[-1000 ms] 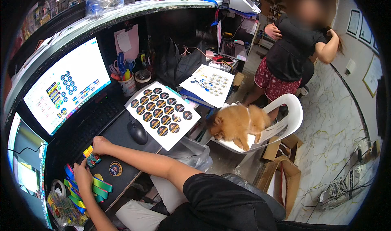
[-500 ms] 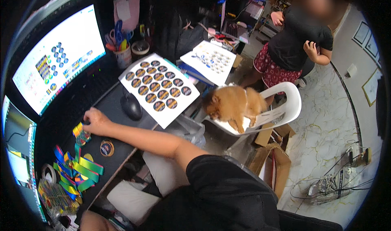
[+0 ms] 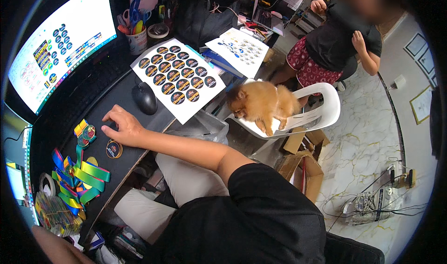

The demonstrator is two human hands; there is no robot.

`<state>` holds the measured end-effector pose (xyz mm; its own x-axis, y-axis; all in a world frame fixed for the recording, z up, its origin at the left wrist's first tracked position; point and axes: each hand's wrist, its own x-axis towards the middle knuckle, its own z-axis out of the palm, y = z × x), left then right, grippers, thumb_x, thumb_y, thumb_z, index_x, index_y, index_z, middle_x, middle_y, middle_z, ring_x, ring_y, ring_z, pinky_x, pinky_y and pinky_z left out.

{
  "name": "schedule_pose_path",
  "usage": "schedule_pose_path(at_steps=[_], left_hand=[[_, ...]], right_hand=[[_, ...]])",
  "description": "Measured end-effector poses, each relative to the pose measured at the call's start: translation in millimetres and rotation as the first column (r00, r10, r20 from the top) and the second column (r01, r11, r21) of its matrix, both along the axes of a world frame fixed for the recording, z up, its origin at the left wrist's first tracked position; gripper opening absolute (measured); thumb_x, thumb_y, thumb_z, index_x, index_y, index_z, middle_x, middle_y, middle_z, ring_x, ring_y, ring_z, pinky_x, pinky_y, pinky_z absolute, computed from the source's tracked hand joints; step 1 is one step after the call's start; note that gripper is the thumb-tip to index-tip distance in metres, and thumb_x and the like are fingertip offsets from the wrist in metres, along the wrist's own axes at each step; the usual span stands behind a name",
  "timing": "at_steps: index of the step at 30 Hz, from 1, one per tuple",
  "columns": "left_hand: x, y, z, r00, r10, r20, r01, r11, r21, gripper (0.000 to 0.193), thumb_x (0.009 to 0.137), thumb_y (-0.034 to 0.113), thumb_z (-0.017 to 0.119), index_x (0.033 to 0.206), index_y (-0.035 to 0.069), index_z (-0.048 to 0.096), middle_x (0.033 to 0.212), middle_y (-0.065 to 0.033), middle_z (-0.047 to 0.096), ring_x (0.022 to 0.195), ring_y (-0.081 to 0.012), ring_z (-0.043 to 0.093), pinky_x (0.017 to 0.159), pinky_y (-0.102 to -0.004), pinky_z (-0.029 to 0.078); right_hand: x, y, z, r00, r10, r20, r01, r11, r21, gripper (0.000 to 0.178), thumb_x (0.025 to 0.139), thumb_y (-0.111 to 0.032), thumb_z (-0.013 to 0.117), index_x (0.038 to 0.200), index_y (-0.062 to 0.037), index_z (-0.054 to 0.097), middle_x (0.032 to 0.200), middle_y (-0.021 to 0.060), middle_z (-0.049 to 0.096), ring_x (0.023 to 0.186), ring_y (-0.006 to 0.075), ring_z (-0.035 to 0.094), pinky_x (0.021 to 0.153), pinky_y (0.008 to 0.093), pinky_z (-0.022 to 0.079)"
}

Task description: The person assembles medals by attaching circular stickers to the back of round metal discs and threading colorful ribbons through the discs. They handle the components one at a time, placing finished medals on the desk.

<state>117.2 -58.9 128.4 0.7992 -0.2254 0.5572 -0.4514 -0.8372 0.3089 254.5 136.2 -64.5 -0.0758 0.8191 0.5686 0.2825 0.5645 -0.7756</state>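
Note:
My right hand (image 3: 124,125) hovers over the black desk with thumb and forefinger apart and nothing held in it. Just below its thumb lies a small stack of round dark stickers or discs (image 3: 113,149) with orange edges. To its left are round medals (image 3: 87,134) beside a yellow ribbon piece. A tangle of green, yellow and blue medal ribbons (image 3: 91,176) covers the near left of the desk. Of my left side only part of the arm shows at the lower left rim; that hand is out of sight.
A black mouse (image 3: 144,98) sits beside a white sheet of round dark stickers (image 3: 184,106). A monitor (image 3: 28,96) and a cup of scissors (image 3: 137,43) stand behind. Plastic-wrapped items (image 3: 56,213) lie near left. A small brown dog (image 3: 265,103) rests on a white chair (image 3: 330,106); a person stands beyond.
My right hand has drawn away from the medals and yellow ribbon, rightward to above the round stack, and its fingers have parted. The whole view has shifted slightly.

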Motion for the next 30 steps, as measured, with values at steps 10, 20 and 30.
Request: schedule_pose_path(at_steps=[10,20,30], left_hand=[[1.1,1.9,-2.1,0.999,-0.031,0.017,0.032,0.999,-0.011,0.023,0.086,0.024,0.061,0.096,0.003,0.061,0.088,-0.0140,0.060,0.082,-0.0258,0.060,0.073,-0.0359,0.048],[2.7,9.2,-1.4,0.998,-0.060,0.033,0.061,0.998,-0.024,0.023,0.086,0.025,0.061,0.096,0.004,0.062,0.088,-0.0133,0.060,0.082,-0.0257,0.061,0.073,-0.0363,0.049],[5.7,7.7,-3.3,0.993,-0.105,0.055,0.106,0.994,-0.015,0.023,0.087,0.026,0.060,0.095,0.005,0.063,0.089,-0.0126,0.061,0.083,-0.0256,0.062,0.073,-0.0368,0.050]], right_hand=[[-1.3,3.6,-4.4,1.000,-0.004,0.029,0.003,0.998,0.063,0.025,0.082,-0.022,0.067,0.096,-0.0024,0.061,0.087,0.0094,0.050,0.066,0.0178,0.054,0.060,0.0301,0.047],[-1.1,-0.5,-0.4,1.000,0.009,-0.004,-0.009,1.000,0.007,0.024,0.079,-0.019,0.068,0.094,-0.0029,0.057,0.090,0.0143,0.051,0.083,0.0317,0.055,0.073,0.0388,0.047],[-2.6,0.2,-1.7,1.000,-0.018,0.008,0.017,0.997,0.082,0.025,0.079,-0.019,0.068,0.095,-0.0026,0.057,0.088,0.0113,0.049,0.070,0.0231,0.052,0.063,0.0342,0.046]])
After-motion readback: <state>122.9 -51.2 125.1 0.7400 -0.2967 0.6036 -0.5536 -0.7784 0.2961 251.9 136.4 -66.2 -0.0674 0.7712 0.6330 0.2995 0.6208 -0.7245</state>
